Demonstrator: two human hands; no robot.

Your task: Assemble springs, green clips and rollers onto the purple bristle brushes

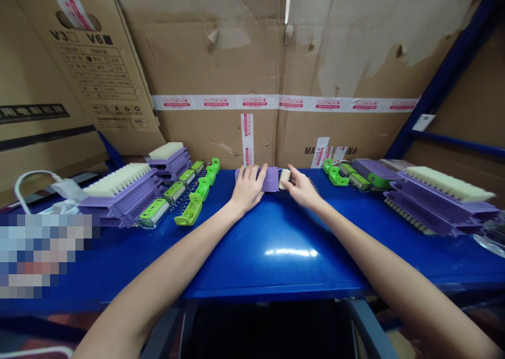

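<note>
My left hand [248, 188] lies over a flat purple plastic housing [271, 179] near the back of the blue table, its fingers across the top and the thumb at the near edge. At the housing's right end, my right hand [303, 188] pinches a small cream-coloured block [284, 178] between thumb and fingers. The block stands close beside the housing; I cannot tell whether they touch. Part of the housing is hidden under my left hand.
Purple housings with cream bristle tops [118, 180] are stacked at left, others [450, 184] at right. Bright green brackets [190, 210] and green-and-silver parts [154, 210] stand in rows. Cardboard [221, 64] walls the back of the blue table [252, 264]. A white cable [19, 182] lies far left.
</note>
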